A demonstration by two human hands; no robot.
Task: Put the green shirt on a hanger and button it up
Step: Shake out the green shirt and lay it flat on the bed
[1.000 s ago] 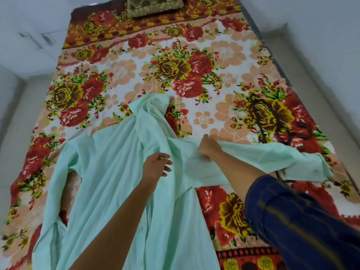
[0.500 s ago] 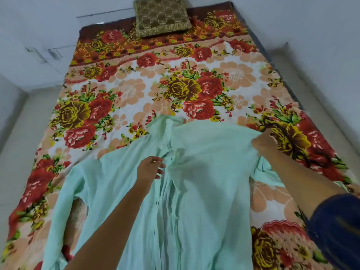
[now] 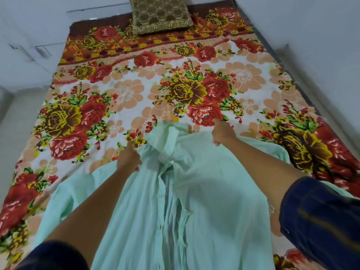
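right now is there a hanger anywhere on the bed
No, the bed holds only the green shirt and a cushion, with no hanger in sight.

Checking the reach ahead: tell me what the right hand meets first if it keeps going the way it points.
Probably only the floral bedsheet: the right hand, gripping the pale green shirt, points up the bed, right of the olive cushion.
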